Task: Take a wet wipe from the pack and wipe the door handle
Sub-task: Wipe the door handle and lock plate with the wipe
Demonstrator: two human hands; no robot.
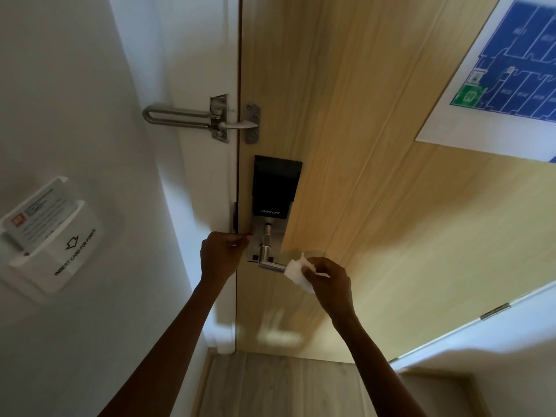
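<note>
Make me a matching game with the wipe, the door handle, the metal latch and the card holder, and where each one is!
Things:
1. wipe
2. door handle
3. metal latch
4. card holder

Places:
A. on the wall at the left
B. in the right hand
C. below the black lock
D. above the black lock

Pairs: 1-B, 2-C, 3-D, 4-A
</note>
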